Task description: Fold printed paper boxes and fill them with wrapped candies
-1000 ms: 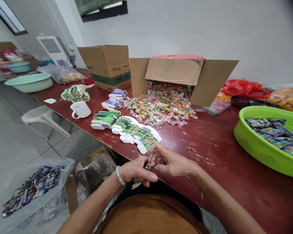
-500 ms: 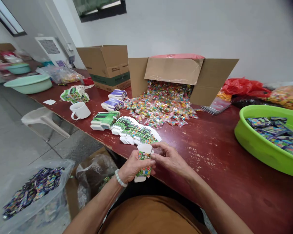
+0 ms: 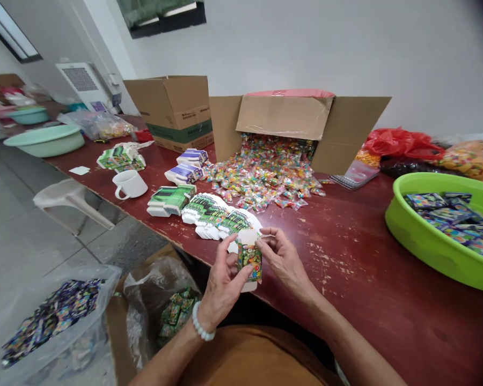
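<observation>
A small green printed carton [image 3: 250,261] stands upright between my hands at the table's front edge, its white end flaps sticking out at top and bottom. My left hand [image 3: 225,279] grips it from the left, thumb across the lower front. At the carton's upper right edge, my right hand [image 3: 284,261] pinches with thumb and fingertips. Just beyond lies a fanned row of flat green-and-white cartons [image 3: 215,214]. Behind that, small clear packets of colourful candy [image 3: 265,174] spill out of a cardboard box [image 3: 285,115] on its side.
Left on the red table [image 3: 346,257] are green carton stacks [image 3: 172,199], purple cartons [image 3: 185,172], a white mug [image 3: 131,184] and an upright cardboard box [image 3: 181,115]. At right stands a lime-green tub [image 3: 438,260] of dark packets. Lower left, an open lined box [image 3: 145,300] holds green packets.
The carton has moved slightly right and up and now looks opened out into a box shape. My left hand has shifted its grip, with the fingers now behind its left side.
</observation>
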`<state>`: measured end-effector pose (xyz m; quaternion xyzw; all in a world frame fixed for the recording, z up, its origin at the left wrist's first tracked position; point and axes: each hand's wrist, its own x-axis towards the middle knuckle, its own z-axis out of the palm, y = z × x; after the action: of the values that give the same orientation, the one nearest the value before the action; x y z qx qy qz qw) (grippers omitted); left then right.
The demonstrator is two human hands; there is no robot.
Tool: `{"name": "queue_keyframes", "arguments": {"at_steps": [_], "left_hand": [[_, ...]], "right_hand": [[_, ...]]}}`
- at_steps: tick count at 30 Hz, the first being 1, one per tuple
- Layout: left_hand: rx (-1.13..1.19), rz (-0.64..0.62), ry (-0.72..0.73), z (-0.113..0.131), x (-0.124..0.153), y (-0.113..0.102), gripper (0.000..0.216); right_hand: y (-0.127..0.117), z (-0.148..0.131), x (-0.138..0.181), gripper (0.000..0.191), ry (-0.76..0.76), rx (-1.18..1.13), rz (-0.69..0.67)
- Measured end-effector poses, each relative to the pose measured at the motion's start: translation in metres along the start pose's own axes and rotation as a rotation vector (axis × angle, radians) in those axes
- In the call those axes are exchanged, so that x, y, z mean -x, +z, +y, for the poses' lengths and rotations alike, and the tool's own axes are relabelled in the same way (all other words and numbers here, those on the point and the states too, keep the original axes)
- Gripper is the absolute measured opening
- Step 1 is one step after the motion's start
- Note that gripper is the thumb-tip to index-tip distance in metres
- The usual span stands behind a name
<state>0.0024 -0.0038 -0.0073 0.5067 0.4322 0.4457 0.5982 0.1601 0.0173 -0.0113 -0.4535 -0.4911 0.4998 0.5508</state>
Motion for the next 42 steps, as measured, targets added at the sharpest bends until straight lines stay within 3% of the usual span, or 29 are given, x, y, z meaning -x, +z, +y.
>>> {"name": "queue_keyframes", "arguments": {"at_steps": [4, 10, 16, 19, 22, 26, 29, 33, 35, 38, 42], "left_hand": [[-0.021, 0.010, 0.046, 0.002, 0.001, 0.004, 0.061], [0.095, -0.077, -0.042, 0.004, -0.007, -0.003, 0.035], [0.020, 0.013, -0.044, 0.006, -0.016, -0.005, 0.025], [-0.016, 0.038, -0.016, 0.007, -0.018, -0.003, 0.024], [-0.044, 0.020, -0.011, 0.008, -0.018, -0.003, 0.023], [0.086, 0.037, -0.025, 0.010, -0.016, -0.004, 0.030], [0.304, 0.041, -0.146, 0.009, -0.015, -0.004, 0.046], [0.466, -0.189, -0.471, 0.003, -0.014, -0.005, 0.054], [0.456, -0.226, -0.528, 0.000, -0.015, -0.006, 0.062], [0.353, -0.161, -0.420, 0.000, -0.015, -0.003, 0.058], [0.213, -0.147, -0.283, 0.003, -0.013, 0.004, 0.061]], "right_hand": [[0.008, 0.009, 0.006, 0.026, -0.019, -0.077, 0.063], [0.001, 0.005, 0.006, 0.018, -0.045, 0.062, -0.037], [-0.005, -0.001, -0.008, 0.030, 0.085, -0.040, -0.114], [-0.003, -0.001, -0.010, 0.030, 0.136, -0.115, -0.056], [-0.001, -0.003, -0.008, 0.046, 0.159, -0.177, -0.042], [0.000, -0.006, -0.007, 0.029, 0.143, -0.097, -0.106], [0.000, -0.006, -0.005, 0.027, 0.086, -0.065, -0.092], [0.000, -0.006, -0.001, 0.019, -0.013, 0.048, -0.116], [-0.002, -0.007, 0.002, 0.016, -0.109, 0.167, -0.180], [-0.004, -0.007, 0.004, 0.017, -0.152, 0.233, -0.232], [-0.005, -0.008, 0.002, 0.017, 0.049, 0.108, -0.268]]}}
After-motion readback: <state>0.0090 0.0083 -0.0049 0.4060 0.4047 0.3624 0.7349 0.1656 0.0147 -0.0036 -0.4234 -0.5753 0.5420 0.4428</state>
